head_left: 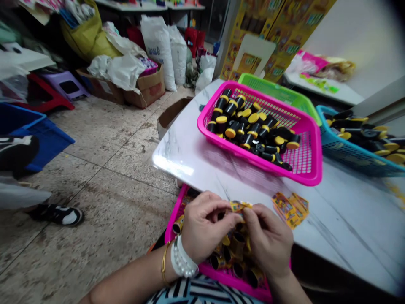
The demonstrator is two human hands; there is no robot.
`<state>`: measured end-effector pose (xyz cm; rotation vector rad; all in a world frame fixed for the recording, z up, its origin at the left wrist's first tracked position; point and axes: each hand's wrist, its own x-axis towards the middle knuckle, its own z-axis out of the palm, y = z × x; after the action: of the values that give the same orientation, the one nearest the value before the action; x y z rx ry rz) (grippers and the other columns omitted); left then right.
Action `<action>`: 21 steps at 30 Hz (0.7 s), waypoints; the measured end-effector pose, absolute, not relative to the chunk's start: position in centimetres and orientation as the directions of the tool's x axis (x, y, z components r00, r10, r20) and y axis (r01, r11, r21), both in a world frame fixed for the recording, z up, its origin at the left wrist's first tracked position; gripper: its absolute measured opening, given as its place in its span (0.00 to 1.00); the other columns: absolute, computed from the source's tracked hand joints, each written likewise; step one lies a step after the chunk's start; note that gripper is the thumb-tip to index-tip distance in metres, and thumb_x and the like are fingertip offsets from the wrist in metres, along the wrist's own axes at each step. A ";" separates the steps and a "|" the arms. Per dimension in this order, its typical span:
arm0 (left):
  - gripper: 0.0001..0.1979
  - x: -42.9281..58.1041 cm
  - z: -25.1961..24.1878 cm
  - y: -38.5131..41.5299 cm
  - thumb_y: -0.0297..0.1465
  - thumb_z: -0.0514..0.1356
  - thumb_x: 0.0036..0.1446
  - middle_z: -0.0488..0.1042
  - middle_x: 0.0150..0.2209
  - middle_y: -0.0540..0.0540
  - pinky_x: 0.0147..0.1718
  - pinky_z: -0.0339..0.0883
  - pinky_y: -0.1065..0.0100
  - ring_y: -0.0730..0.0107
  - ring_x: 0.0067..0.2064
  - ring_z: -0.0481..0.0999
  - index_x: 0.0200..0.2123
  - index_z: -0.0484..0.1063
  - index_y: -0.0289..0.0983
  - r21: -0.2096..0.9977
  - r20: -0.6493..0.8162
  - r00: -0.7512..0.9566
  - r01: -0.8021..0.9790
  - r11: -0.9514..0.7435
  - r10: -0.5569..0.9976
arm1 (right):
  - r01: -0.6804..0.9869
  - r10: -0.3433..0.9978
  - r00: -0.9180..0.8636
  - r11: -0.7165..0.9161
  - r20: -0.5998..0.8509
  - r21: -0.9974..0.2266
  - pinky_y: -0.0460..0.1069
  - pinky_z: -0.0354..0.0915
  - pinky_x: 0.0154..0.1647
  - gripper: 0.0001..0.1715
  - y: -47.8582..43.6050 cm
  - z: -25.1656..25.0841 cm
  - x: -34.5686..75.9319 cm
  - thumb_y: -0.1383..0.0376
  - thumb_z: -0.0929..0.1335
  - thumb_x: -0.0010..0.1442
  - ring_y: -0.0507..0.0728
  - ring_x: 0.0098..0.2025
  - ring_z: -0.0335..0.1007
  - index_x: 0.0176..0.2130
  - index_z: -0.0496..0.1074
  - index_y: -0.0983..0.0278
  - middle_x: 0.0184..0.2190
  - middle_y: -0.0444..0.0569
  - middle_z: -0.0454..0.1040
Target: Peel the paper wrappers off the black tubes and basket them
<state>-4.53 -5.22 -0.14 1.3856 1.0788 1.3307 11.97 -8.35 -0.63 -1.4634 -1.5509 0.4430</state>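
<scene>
Left hand [202, 228] and right hand [268, 240], fingertips pinched shut together on a yellow sticker [240, 206], over lap basket [179, 207] of tubes [236, 247]; beyond, table [196, 156] bearing pink basket [253, 162], loose stickers [289, 207], blue basket [348, 156].

Glossy, smooth marble-look tabletop [196, 152]; pink basket [314, 152] of perforated plastic; shiny printed sticker [240, 206]; rough speckled stone floor [110, 177]; matt cardboard box [148, 86] far left

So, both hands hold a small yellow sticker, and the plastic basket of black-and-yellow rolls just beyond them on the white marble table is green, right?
No: the head view shows a pink plastic basket holding those black-and-yellow rolls; a green plastic basket stands behind it. The rest holds.
</scene>
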 end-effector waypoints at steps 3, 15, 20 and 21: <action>0.02 -4.5 -0.3 -5.1 0.26 0.69 0.51 0.79 0.29 0.45 0.28 0.70 0.72 0.70 0.29 0.76 0.29 0.84 0.37 0.986 0.164 0.018 -0.012 -0.164 0.986 | 0.579 0.914 0.056 0.297 0.401 -0.759 0.44 0.66 0.27 0.09 -7.9 -0.6 11.2 0.67 0.68 0.66 0.51 0.25 0.70 0.33 0.74 0.61 0.25 0.42 0.73; 0.22 -5.7 -0.5 -1.9 0.45 0.73 0.47 0.70 0.15 0.52 0.13 0.40 0.78 0.86 0.12 0.55 0.35 0.79 0.32 0.761 -0.372 0.342 -0.421 0.494 0.863 | 0.860 0.894 -0.028 0.250 0.448 -0.445 0.47 0.66 0.31 0.17 2.4 6.6 16.7 0.55 0.66 0.67 0.55 0.27 0.74 0.32 0.77 0.62 0.26 0.48 0.78; 0.22 -4.8 1.1 0.6 0.41 0.78 0.38 0.68 0.16 0.53 0.14 0.40 0.78 0.86 0.15 0.55 0.30 0.80 0.29 0.728 -0.341 0.311 -0.509 0.459 0.887 | 0.962 0.947 0.021 0.069 0.321 -0.265 0.50 0.64 0.33 0.21 12.4 8.9 18.3 0.54 0.69 0.62 0.60 0.30 0.76 0.24 0.76 0.64 0.24 0.54 0.78; 0.22 -4.7 1.3 0.9 0.41 0.78 0.37 0.65 0.14 0.55 0.15 0.39 0.79 0.86 0.15 0.53 0.30 0.80 0.30 0.719 -0.344 0.306 -0.522 0.459 0.888 | 0.963 0.955 0.020 0.061 0.295 -0.262 0.50 0.63 0.32 0.23 13.7 8.7 18.1 0.52 0.71 0.60 0.59 0.28 0.75 0.22 0.75 0.64 0.22 0.54 0.77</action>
<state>-4.66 0.92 1.33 0.5352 0.8042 0.9935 18.08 13.72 8.73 -1.9141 -1.9552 -0.0267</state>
